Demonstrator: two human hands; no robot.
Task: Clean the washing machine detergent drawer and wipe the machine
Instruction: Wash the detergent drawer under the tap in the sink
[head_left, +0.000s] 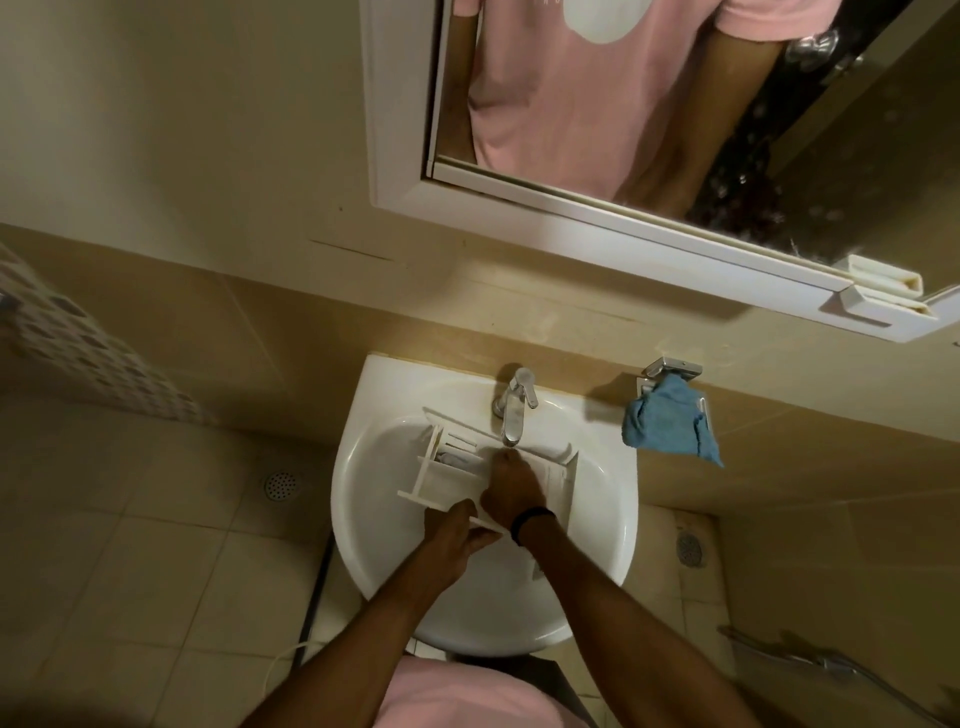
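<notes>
The drawer (457, 467) lies in the sink (363, 519), right under the tap (511, 410). Its far end leans near the back rim and its near end points at you. Your left hand (449, 540) grips the near edge of the drawer, fingers closed on a thin white wall. Your right hand (511, 491) reaches into the middle part, fingers bent down inside; you cannot tell from here if they pinch anything.

The drawer looks like light, stiff plastic. Its thin walls could snap if you twist hard, and it is likely slippery when wet. Hold it by the thick outer sides, not the little inner walls.

A blue cloth (670, 423) hangs on the wall, past the right rim of the sink, ready for wiping.
</notes>
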